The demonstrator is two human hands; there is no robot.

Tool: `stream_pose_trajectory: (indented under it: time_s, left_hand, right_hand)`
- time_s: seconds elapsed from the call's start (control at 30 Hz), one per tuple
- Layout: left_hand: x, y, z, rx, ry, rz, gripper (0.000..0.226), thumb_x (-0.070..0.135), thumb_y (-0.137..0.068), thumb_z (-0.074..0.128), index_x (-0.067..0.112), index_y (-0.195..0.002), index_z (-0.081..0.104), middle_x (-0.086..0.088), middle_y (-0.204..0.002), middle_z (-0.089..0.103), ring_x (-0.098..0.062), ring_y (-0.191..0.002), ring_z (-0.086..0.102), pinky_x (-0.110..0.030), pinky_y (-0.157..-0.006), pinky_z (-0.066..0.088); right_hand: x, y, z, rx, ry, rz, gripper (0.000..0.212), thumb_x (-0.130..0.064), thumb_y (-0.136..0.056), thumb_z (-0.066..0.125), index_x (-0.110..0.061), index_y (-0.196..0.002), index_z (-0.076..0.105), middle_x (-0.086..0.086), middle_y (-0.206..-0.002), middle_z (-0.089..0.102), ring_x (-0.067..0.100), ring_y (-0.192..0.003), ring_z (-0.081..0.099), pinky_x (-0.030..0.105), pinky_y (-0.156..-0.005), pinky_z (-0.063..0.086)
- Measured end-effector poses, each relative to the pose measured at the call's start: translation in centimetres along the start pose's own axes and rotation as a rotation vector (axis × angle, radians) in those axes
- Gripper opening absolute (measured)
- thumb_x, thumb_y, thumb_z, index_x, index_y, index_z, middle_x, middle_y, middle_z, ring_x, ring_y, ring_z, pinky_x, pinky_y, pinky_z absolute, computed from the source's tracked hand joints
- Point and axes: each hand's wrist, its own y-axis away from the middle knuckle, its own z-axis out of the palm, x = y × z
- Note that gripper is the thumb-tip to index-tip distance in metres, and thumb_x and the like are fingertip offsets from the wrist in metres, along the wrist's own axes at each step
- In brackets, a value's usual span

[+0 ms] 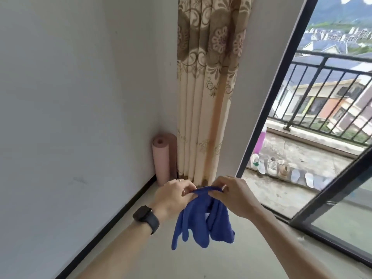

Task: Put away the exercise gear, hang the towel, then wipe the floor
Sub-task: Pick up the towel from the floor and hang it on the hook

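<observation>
The rolled mat (162, 158) stands upright in the corner, left of the curtain (207, 93), the shoes (271, 165) lie right beyond the door frame (269, 101), and the towel (203, 218) hangs between both hands, above the floor (221, 258).

Bare forearms without sleeves, black smartwatch (145, 217) with dark band on left wrist, ring (179, 180) on left finger

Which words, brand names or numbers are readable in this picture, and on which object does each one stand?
No text can be read.
Watch: screen dark.
Blue cloth: plain, no label visible.
Shoes and purple bottle outside: too blurred to read.
</observation>
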Motion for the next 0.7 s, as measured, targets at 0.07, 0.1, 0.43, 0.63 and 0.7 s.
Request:
stream_pose_trajectory:
  time_s: [0.07,0.1,0.43,0.63,0.7]
  left_hand:
    - [-2.1,-3.6,-0.6,0.002,-0.086,-0.066,0.026,0.044,-0.094,0.053,0.039,-0.117,0.064,0.019,-0.112,0.064,-0.002,-0.103,0.058,-0.026,-0.084,0.049]
    - [-3.2,-5.3,-1.2,0.041,-0.136,-0.106,0.031,0.043,-0.094,0.051,0.039,-0.123,0.062,0.018,-0.118,0.063,-0.006,-0.110,0.057,-0.027,-0.088,0.048]
    - [-9.7,-14.0,-12.3,0.319,-0.458,-0.556,0.041,0.042,-0.100,0.045,0.031,-0.137,0.055,0.012,-0.134,0.061,-0.013,-0.127,0.050,-0.031,-0.097,0.045]
    - [-12.9,-16.9,-19.1,0.445,-0.543,-0.729,0.039,0.041,-0.099,0.044,0.031,-0.135,0.057,0.009,-0.132,0.062,-0.016,-0.127,0.050,-0.033,-0.095,0.044]
    - [-14.1,-17.8,-21.0,0.468,-0.575,-0.751,0.038,0.040,-0.099,0.044,0.031,-0.134,0.058,0.009,-0.130,0.063,-0.016,-0.126,0.051,-0.033,-0.095,0.045]
  right_hand:
    - [1.0,-5.4,-0.2,-0.029,0.011,-0.084,0.008,-0.028,-0.084,0.071,-0.035,-0.085,0.066,-0.016,-0.086,0.061,0.005,-0.074,0.058,0.018,-0.065,0.044]
    - [1.4,-8.1,-0.2,-0.036,0.011,-0.130,0.009,-0.027,-0.084,0.070,-0.035,-0.086,0.066,-0.017,-0.087,0.061,0.004,-0.074,0.057,0.017,-0.065,0.043]
    - [-1.4,-30.4,-3.5,-0.150,0.006,-0.453,0.008,-0.033,-0.080,0.063,-0.039,-0.085,0.063,-0.017,-0.082,0.060,0.006,-0.076,0.057,0.026,-0.069,0.048]
    - [-7.9,-40.9,-3.9,-0.171,-0.031,-0.620,0.010,-0.031,-0.084,0.067,-0.040,-0.082,0.062,-0.021,-0.080,0.062,-0.002,-0.074,0.058,0.022,-0.068,0.049]
    - [-10.0,-43.6,-3.7,-0.168,-0.068,-0.659,0.007,-0.031,-0.085,0.067,-0.038,-0.086,0.066,-0.021,-0.084,0.064,-0.003,-0.075,0.060,0.018,-0.067,0.048]
